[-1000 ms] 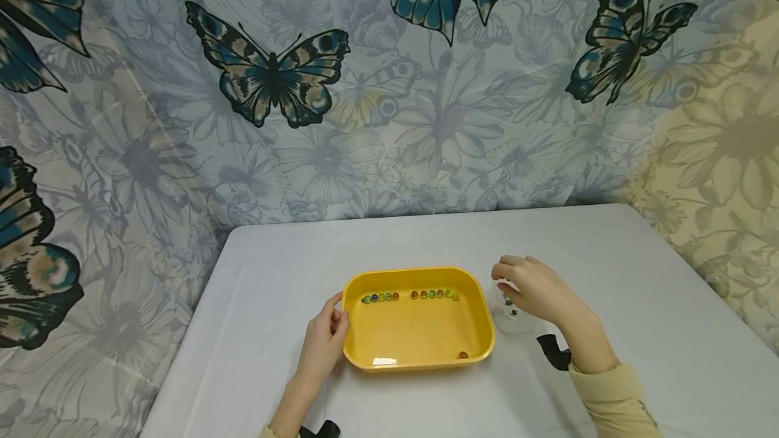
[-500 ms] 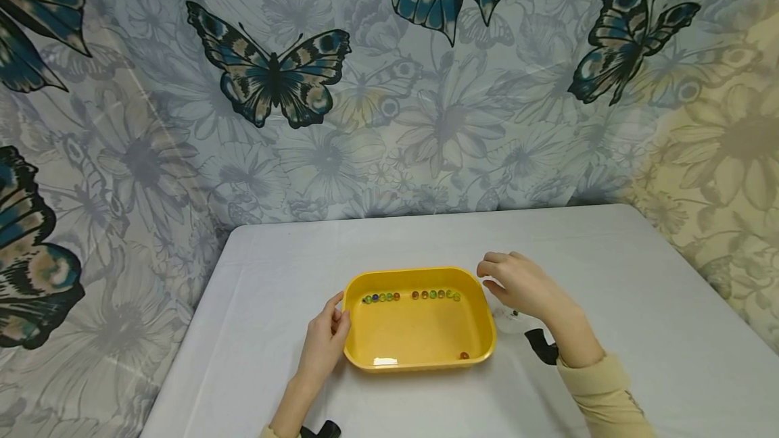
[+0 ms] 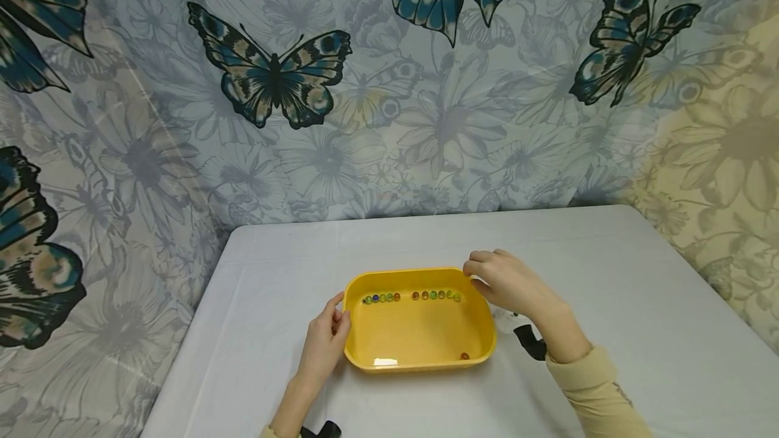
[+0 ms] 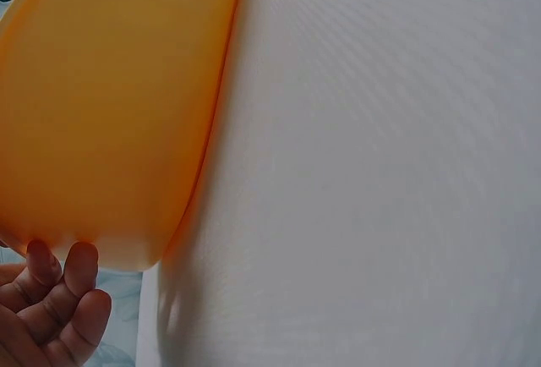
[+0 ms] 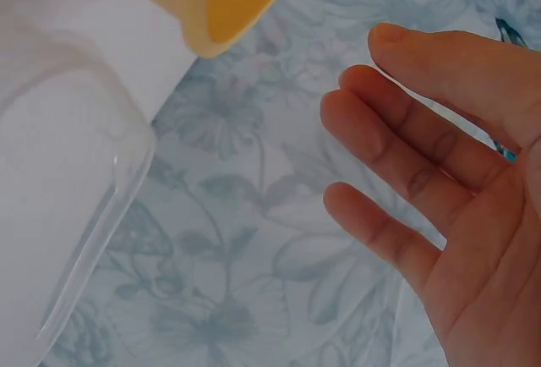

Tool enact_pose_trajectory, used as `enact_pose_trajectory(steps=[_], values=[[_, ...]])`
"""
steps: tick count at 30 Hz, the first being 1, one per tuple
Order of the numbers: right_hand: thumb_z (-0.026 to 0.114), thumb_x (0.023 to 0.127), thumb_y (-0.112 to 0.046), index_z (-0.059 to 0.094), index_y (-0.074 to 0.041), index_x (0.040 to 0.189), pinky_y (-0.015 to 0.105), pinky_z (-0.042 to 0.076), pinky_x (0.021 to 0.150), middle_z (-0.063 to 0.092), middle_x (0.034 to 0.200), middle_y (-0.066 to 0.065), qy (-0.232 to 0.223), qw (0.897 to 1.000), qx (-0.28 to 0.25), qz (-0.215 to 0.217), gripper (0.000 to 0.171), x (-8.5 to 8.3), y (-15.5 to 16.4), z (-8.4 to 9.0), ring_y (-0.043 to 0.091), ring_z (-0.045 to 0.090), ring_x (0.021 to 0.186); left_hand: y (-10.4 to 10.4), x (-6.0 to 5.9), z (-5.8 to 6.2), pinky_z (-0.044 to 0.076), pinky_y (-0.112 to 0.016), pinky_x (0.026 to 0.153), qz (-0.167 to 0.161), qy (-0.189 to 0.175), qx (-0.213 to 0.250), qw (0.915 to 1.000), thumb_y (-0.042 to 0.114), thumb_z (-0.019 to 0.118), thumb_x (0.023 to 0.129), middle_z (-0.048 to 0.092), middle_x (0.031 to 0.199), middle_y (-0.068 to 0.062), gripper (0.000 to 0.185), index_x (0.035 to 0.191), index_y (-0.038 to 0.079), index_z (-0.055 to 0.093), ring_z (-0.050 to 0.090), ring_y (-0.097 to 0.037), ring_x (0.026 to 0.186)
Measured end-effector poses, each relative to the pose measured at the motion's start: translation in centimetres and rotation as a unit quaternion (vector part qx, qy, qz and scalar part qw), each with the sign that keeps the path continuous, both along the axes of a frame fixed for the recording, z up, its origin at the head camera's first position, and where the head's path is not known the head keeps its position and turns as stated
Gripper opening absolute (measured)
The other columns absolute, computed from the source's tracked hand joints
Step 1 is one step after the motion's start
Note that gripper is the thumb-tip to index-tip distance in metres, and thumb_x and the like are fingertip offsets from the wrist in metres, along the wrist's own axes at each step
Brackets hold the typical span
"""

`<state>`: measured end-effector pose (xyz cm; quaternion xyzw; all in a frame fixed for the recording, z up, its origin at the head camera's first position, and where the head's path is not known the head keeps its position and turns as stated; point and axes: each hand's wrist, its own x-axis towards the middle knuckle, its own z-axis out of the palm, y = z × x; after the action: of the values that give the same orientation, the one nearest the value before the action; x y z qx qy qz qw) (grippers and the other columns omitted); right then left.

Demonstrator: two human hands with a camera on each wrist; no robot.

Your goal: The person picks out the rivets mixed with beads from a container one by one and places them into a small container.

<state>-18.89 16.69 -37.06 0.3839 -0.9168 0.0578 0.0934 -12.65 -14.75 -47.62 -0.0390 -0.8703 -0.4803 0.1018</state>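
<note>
A yellow tray lies on the table; my left hand grips its left rim, the fingertips against the outer wall in the left wrist view. Along the tray's far side run two groups of small glass marbles, one green, blue and amber, the other amber and green. A single amber marble sits in the near right corner. My right hand hovers at the far right corner. Its thumb hides part of the other fingers in the right wrist view, so anything pinched there cannot be seen.
A clear plastic container stands right of the tray, partly behind my right hand in the head view, with small dark spots showing in it. White cloth covers the table. A butterfly-patterned wall rises behind and at the sides.
My right hand has moved left from above the clear container to the tray's far right corner. The left hand, the tray and the marbles in it stay where they were.
</note>
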Motion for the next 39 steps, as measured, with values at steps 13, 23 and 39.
enact_pose_trajectory(steps=[13,23,39], values=[[0.071,0.076,0.0,0.055,-0.013,0.076,0.029,0.038,0.065,0.045,0.072,-0.007,0.021,0.999,0.0,0.047,0.02,-0.3,-1.9,-0.1,0.01,0.041,0.065,0.0,0.0,-0.1,0.041,-0.02,0.05,0.001,0.009,0.002,1.0,0.007,0.053,0.092,0.047,0.072,0.003,0.037,0.127,-0.003,0.05,0.044,-0.006,0.058],[0.073,0.074,-0.001,0.057,-0.012,0.076,0.028,0.038,0.064,0.046,0.071,-0.005,0.019,0.997,0.013,0.067,0.019,-0.4,-3.3,-0.1,0.011,0.042,0.065,0.1,0.1,0.0,0.041,-0.019,0.051,0.001,0.006,0.001,1.0,0.008,0.053,0.092,0.047,0.072,0.003,0.037,0.128,-0.003,0.05,0.045,-0.006,0.059],[0.071,0.076,-0.001,0.061,-0.011,0.077,0.024,0.033,0.06,0.045,0.07,-0.005,0.024,0.994,0.032,0.101,0.015,-0.5,-5.7,0.0,0.011,0.041,0.065,0.1,0.0,-0.1,0.04,-0.019,0.051,-0.005,0.011,-0.002,0.9999,0.006,0.053,0.092,0.046,0.072,0.002,0.036,0.126,-0.005,0.05,0.044,-0.006,0.059]])
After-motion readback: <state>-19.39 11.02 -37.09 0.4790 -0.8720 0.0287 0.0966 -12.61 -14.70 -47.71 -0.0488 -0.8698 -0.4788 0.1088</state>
